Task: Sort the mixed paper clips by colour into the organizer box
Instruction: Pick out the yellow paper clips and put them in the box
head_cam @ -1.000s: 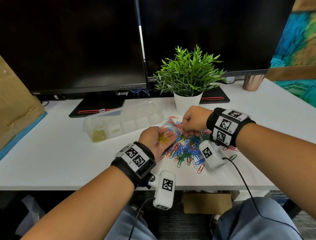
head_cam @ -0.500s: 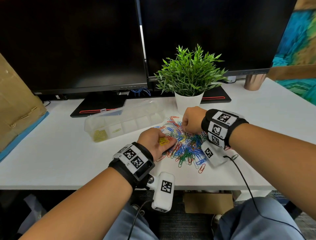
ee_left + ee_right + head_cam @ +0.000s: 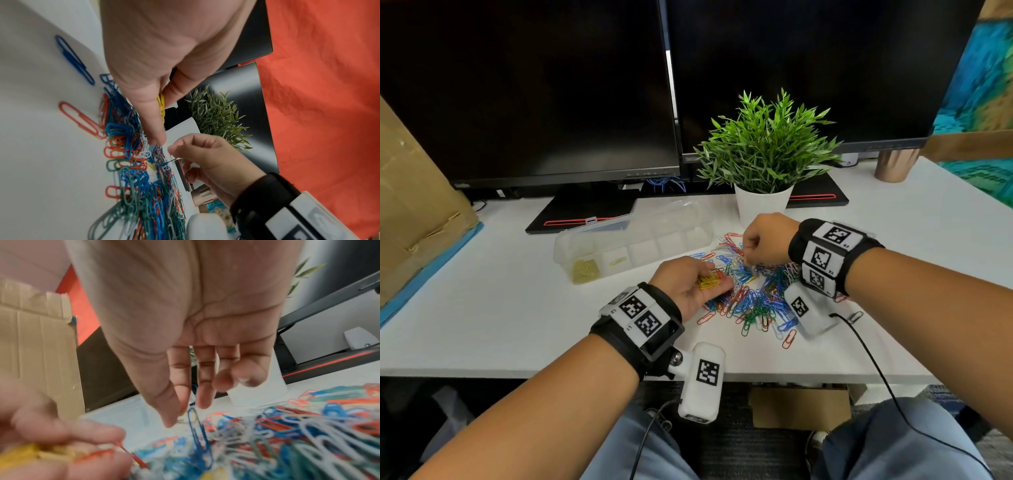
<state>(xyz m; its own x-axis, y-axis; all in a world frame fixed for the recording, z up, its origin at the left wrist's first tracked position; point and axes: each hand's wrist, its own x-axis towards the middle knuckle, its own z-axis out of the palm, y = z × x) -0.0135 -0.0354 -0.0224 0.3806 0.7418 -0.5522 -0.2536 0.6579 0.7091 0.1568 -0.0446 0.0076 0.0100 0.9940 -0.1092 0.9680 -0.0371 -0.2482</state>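
The heap of mixed paper clips (image 3: 753,291) lay spread on the white desk (image 3: 500,308), and everything turned around it. At the heap's near-left edge the left hand (image 3: 688,286) rested palm up, fingers loosely cupped round a small bunch of yellow clips (image 3: 708,283), with a red one lying at the fingertips. Over the heap's far side the right hand (image 3: 765,240) hovered, knuckles up, fingers curled down; in the right wrist view the thumb and forefinger were closed together at the top of a blue clip (image 3: 198,431) standing up out of the heap, though whether it was truly pinched I could not tell. Left of the heap and just beyond it sat the clear organizer box (image 3: 633,245), lid open, yellow clips filling its leftmost compartment and a couple more in the next. Directly behind the heap stood a green potted plant (image 3: 763,150), with two dark monitors (image 3: 534,85) farther back.
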